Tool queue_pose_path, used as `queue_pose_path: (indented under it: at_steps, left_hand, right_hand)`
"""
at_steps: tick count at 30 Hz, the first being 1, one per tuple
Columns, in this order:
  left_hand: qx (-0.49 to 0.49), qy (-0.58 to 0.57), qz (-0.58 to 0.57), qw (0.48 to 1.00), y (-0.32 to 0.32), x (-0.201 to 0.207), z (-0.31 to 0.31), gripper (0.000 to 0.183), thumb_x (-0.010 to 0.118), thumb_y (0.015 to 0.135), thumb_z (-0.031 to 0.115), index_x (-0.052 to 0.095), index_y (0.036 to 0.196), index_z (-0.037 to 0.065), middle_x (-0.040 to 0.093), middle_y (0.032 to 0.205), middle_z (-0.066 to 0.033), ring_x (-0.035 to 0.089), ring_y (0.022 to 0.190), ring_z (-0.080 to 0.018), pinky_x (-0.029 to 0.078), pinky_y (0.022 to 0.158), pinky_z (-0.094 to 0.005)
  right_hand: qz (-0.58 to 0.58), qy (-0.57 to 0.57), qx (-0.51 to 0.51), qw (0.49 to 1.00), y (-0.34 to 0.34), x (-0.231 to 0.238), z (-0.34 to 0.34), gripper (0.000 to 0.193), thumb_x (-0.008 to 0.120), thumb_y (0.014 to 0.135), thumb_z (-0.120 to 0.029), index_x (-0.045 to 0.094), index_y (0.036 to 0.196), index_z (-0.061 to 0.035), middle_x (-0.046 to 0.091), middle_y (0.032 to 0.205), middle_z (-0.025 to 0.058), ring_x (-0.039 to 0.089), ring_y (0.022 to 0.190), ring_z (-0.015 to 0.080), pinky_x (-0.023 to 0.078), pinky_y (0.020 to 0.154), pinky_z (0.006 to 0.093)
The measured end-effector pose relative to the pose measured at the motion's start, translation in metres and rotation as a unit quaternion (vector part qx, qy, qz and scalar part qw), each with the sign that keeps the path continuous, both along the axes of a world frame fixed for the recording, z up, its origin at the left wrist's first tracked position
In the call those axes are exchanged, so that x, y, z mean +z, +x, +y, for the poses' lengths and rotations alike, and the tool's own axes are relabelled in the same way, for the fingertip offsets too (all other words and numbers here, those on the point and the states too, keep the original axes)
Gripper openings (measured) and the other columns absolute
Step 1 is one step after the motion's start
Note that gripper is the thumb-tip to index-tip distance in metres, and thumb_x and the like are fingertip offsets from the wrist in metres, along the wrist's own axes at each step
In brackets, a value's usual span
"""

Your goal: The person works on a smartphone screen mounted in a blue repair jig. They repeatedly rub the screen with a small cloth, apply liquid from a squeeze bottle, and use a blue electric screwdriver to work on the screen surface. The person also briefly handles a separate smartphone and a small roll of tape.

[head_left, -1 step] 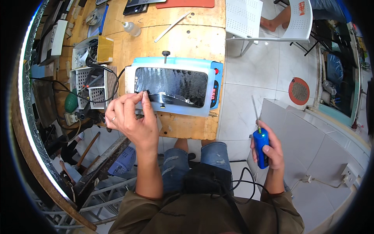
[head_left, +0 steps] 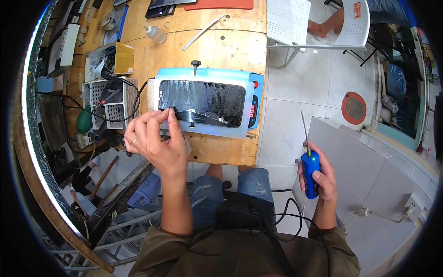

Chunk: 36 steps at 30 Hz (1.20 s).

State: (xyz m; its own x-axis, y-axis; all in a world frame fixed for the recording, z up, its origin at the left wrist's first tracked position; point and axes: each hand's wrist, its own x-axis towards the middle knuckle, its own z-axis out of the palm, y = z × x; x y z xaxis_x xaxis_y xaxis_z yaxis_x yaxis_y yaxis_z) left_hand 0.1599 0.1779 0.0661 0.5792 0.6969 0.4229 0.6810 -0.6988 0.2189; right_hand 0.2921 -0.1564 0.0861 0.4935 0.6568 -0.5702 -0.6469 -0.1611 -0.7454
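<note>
A dark phone screen (head_left: 203,98) with streaks and smears over its surface lies on a pale translucent sheet on a blue heating plate (head_left: 254,94) with a lit red display. Thumb and forefinger of my left hand (head_left: 156,144) are pinched together at the screen's near left corner. Whatever sits between those fingertips is too small to make out. Out to the right, past the table's edge, my right hand (head_left: 326,177) is wrapped round a blue handheld electric tool (head_left: 309,166). Its thin metal rod points away from me and a green light glows near its top.
A black knob (head_left: 195,63) stands up behind the plate. Farther back on the wooden table (head_left: 226,51) are a small bottle (head_left: 156,34) and a white stick (head_left: 204,32). White baskets (head_left: 94,108) with cables stand at left. A white chair (head_left: 288,23) is at far right.
The blue tool has shifted very slightly to the right, its rod standing a little more upright. My left hand and the screen look the same.
</note>
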Motion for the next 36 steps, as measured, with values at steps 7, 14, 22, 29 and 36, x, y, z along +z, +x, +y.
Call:
queue_pose_path:
  at_steps: [7,14,22,29,36]
  left_hand:
    - [-0.002,-0.004,-0.025,1.0,0.001,0.001,0.002,0.011,0.078,0.084,0.015,0.068,0.087,0.011,0.061,0.096,-0.0035,0.052,0.104,-0.025,0.031,0.098,-0.0437]
    - [-0.003,-0.088,-0.101,0.991,-0.001,-0.009,0.009,0.011,0.077,0.086,0.017,0.068,0.088,0.011,0.061,0.095,-0.0044,0.051,0.103,-0.0244,0.031,0.097,-0.0414]
    - [0.001,-0.181,-0.208,0.961,-0.009,-0.002,0.007,0.01,0.068,0.094,0.015,0.067,0.09,0.006,0.061,0.091,-0.0049,0.051,0.101,-0.0238,0.035,0.094,-0.0382]
    - [-0.067,-0.559,-0.411,0.716,-0.024,0.029,-0.03,0.023,0.059,0.103,0.016,0.06,0.088,-0.002,0.06,0.089,-0.0073,0.052,0.084,-0.0134,0.04,0.081,-0.0279]
    - [-0.035,-0.638,-0.543,0.544,-0.008,0.042,-0.049,0.023,0.048,0.107,0.018,0.05,0.088,0.006,0.046,0.087,-0.0035,0.042,0.08,-0.0137,0.036,0.078,-0.0302]
  right_hand:
    - [-0.206,0.018,0.171,0.963,0.003,0.0,0.052,0.077,0.067,0.089,-0.022,0.032,0.154,0.0017,0.064,0.118,0.0207,0.068,0.095,0.0264,0.053,0.085,0.0346]
    - [-0.357,0.174,0.215,0.892,-0.004,-0.01,0.154,0.076,0.066,0.086,-0.009,0.033,0.154,-0.0001,0.049,0.145,0.0267,0.055,0.128,0.0415,0.044,0.107,0.0426]
    - [-0.373,0.16,0.239,0.882,-0.012,-0.006,0.175,0.076,0.065,0.085,-0.007,0.032,0.153,0.0002,0.047,0.146,0.0268,0.05,0.132,0.0432,0.042,0.108,0.0428]
    - [-0.182,0.18,0.318,0.913,-0.034,0.004,0.155,0.072,0.057,0.099,-0.02,0.022,0.158,-0.0008,0.05,0.143,0.027,0.057,0.121,0.041,0.045,0.103,0.042]
    - [0.093,0.149,0.358,0.917,-0.03,0.025,0.136,0.072,0.053,0.104,-0.026,0.012,0.162,-0.0117,0.063,0.097,0.0062,0.063,0.069,0.0125,0.052,0.063,0.0272]
